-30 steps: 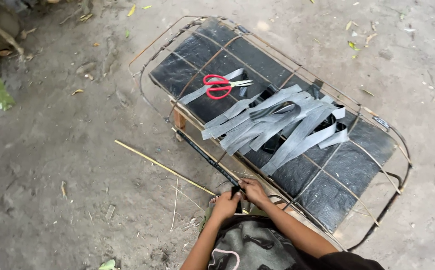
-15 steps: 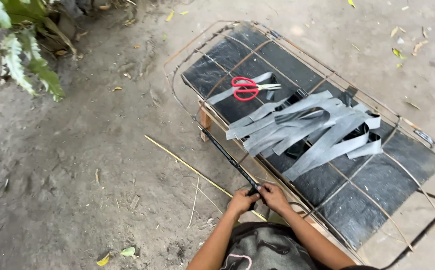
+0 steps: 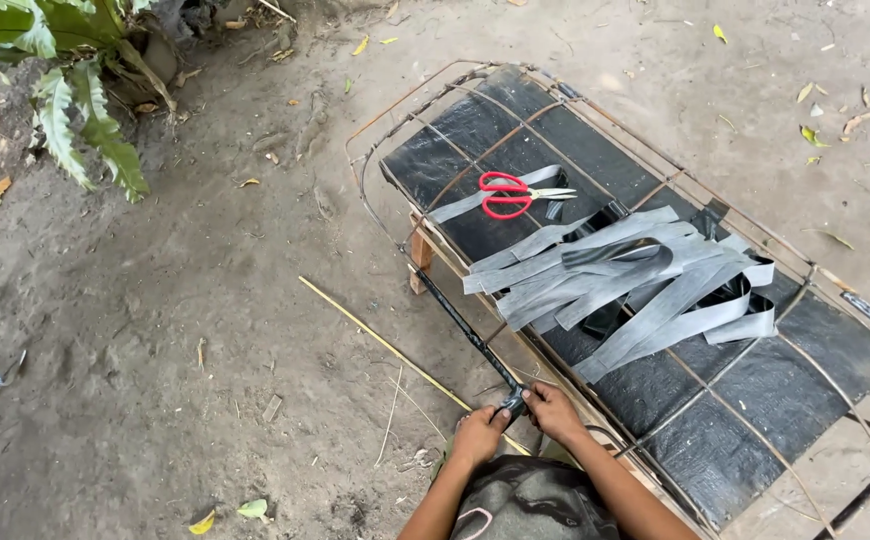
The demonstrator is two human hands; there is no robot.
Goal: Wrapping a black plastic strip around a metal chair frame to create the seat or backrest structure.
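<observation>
A black rubber strip [image 3: 460, 318] runs taut along the near edge of a rusty wire frame [image 3: 410, 95] that lies on the bare dirt ground [image 3: 155, 330]. It stretches from a short wooden leg [image 3: 421, 255] at the frame's side down to the bottom of the view, where both hands meet on its end. The left hand [image 3: 478, 435] and the right hand [image 3: 553, 410] sit side by side, nearly touching, fingers curled and closed around the strip's end where it meets the frame's edge rod.

The frame is covered with black sheeting [image 3: 475, 130] held under thin crossing wires. On that sheeting, near the far end, lie red-handled scissors [image 3: 508, 194], blades pointing to the right. Beside them and toward the middle a loose heap of grey rubber strips [image 3: 625, 280] sprawls across the sheeting, some ends folded back on themselves.

A thin yellow stick [image 3: 385, 345] lies on the ground just beside the frame, slanting toward the hands. Green leafy plants [image 3: 65, 90] fill the upper left corner, well apart from the frame, and a few dry leaves [image 3: 811, 135] are scattered over the dirt at the upper right.
</observation>
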